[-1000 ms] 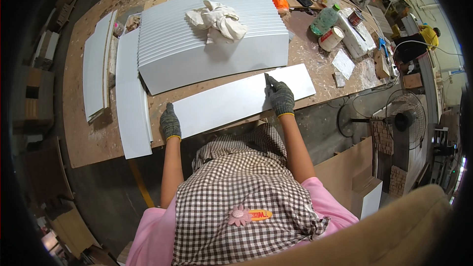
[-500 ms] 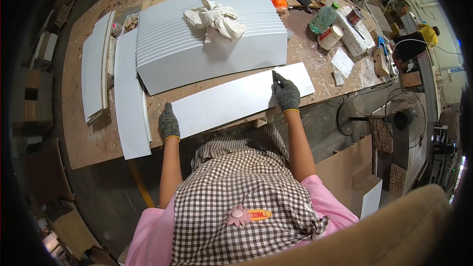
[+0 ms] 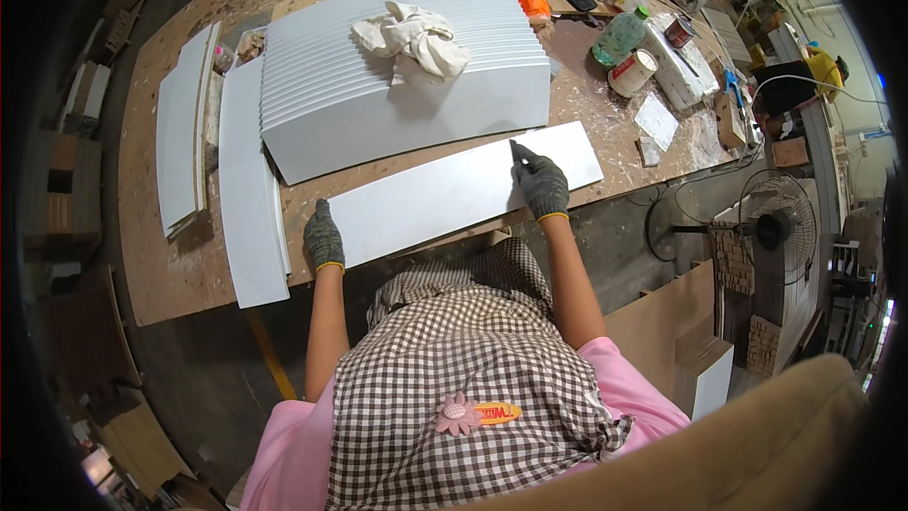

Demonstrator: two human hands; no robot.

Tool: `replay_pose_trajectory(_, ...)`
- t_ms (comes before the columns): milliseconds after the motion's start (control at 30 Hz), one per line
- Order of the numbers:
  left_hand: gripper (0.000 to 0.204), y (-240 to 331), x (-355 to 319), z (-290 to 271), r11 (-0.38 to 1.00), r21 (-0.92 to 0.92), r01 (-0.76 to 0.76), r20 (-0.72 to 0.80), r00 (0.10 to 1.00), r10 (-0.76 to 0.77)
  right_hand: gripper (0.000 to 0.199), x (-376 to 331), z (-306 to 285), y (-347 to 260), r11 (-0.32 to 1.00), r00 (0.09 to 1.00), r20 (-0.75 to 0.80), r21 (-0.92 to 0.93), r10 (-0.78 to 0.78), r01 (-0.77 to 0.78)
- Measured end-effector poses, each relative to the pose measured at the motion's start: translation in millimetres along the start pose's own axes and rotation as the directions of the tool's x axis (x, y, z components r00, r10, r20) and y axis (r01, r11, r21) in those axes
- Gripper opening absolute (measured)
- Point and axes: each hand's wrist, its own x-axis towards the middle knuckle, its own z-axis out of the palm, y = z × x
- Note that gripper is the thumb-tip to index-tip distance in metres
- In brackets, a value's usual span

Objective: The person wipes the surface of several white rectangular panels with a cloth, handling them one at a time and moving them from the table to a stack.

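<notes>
A long white board [image 3: 454,180] lies flat along the near edge of the table. At its left end, my left hand [image 3: 324,237], in a grey knit glove, grips the board's edge with the thumb up along it. My right hand [image 3: 543,185], also gloved, is closed and rests over the right half of the board. A small dark slim thing [image 3: 515,149] pokes from its fingers onto the white face; its kind is unclear. Just behind the board is a large stack of white boards [image 3: 407,123], with a crumpled white cloth [image 3: 411,41] on top.
More white boards [image 3: 251,189] lie at the left of the worktable [image 3: 180,274]. To the right are a green bottle [image 3: 619,38], an open can [image 3: 632,73], a white block [image 3: 681,76] and a paper sheet [image 3: 655,121]. A standing fan [image 3: 776,227] is beyond the right edge.
My right hand has slid a little to the left along the board, with the dark thing in its fingers. The left hand and the board stay almost in place.
</notes>
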Motion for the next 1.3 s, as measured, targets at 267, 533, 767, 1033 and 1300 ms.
replay_pose_trajectory(267, 0.058, 8.3, -1.0, -0.2, 0.948, -0.267, 0.175, -0.009, 0.983, -0.184, 0.037, 9.8, -19.0, 20.9, 0.991, 0.991, -0.092, 0.099, 0.095, -0.086)
replay_pose_trajectory(533, 0.046, -1.5, -0.8, -1.2, 0.999, -0.004, -0.054, -0.044, 0.998, 0.054, 0.037, 15.2, -25.5, 17.9, 0.99, 0.99, -0.059, 0.066, 0.129, -0.125)
replay_pose_trajectory(767, 0.044, -13.6, 3.5, 8.8, 0.998, -0.055, -0.04, -0.072, 0.997, 0.036, 0.038, 14.3, -26.1, 17.3, 0.986, 0.991, -0.047, 0.118, 0.128, -0.122)
replay_pose_trajectory(1033, 0.053, 5.6, -3.1, -0.7, 0.979, -0.202, 0.042, -0.077, 0.995, -0.058, 0.039, 25.0, -34.3, 27.4, 0.97, 0.971, -0.095, 0.12, 0.222, -0.21)
replay_pose_trajectory(1300, 0.053, -11.2, 5.1, 9.7, 0.983, -0.18, 0.042, -0.058, 0.997, -0.054, 0.037, 31.8, -35.6, 40.4, 0.972, 0.966, -0.128, 0.099, 0.224, -0.212)
